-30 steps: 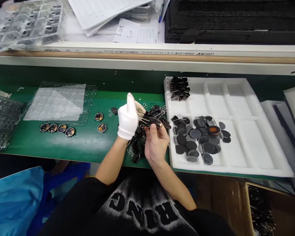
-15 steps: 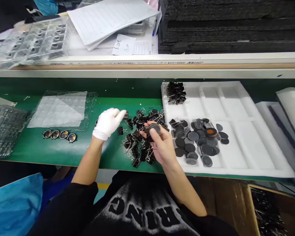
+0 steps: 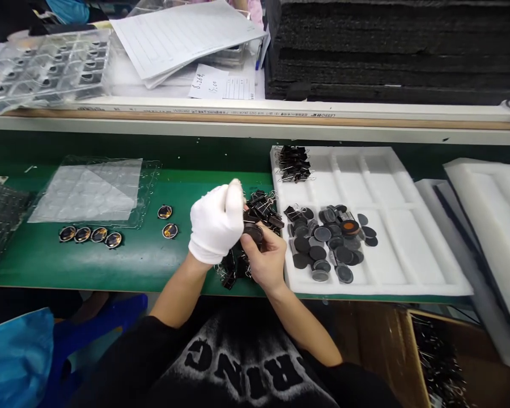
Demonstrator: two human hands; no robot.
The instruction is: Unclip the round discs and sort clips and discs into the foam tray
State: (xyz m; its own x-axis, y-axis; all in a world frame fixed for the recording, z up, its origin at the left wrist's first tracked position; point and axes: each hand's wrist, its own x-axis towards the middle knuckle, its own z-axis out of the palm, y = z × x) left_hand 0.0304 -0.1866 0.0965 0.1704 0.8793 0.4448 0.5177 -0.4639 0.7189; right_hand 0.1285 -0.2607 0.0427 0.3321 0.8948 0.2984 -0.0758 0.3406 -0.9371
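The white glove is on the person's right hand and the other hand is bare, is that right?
Not quite: the white glove is on the left hand, not the right, as the head view shows. The other hand, the right hand, is bare, just as you said.

2 forearms (image 3: 179,294) reach over the near edge of the worktop (image 3: 123,269) and slant inward. The left hand (image 3: 216,224), white-gloved, is curled, its thumb raised toward the far edge; just beside it, the bare right hand (image 3: 266,259) bends its fingers (image 3: 275,239) opposite its thumb.
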